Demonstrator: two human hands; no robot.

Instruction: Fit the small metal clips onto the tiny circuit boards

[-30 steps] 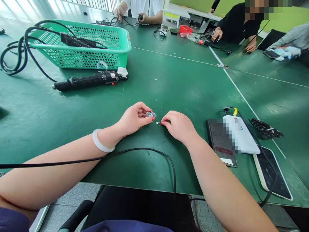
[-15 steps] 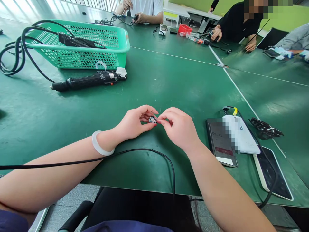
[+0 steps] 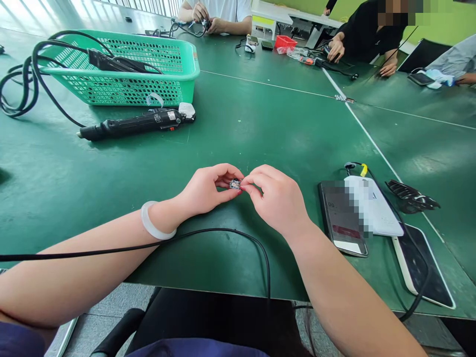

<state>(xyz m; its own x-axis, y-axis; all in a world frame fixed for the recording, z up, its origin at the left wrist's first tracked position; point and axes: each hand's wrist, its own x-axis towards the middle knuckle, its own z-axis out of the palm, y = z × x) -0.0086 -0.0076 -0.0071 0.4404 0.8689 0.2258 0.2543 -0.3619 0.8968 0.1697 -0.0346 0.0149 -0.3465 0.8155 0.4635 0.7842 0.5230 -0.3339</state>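
Observation:
Between the thumb and fingers of my left hand point(image 3: 208, 188) is a small circuit board point(image 3: 235, 184), dark with silvery parts. It is too small to make out in detail. My right hand point(image 3: 277, 196) pinches at the board's right edge, thumb and forefinger pressed together. Whether those fingertips also hold something tiny is hidden. Both hands are just above the green table point(image 3: 238, 139), close to its near edge. A black cable point(image 3: 208, 231) runs over my left forearm and hangs off that edge.
A green basket point(image 3: 189, 74) with black cables stands at the back left, an electric screwdriver point(image 3: 137, 124) before it. To the right lie a phone point(image 3: 344, 218), a white device point(image 3: 375, 208), and a white-edged device point(image 3: 427, 263). Other people work across the table.
My hands stay almost in place around the board, with slight finger movement. Across the table, a person in white has shifted their hands. The view has turned very slightly.

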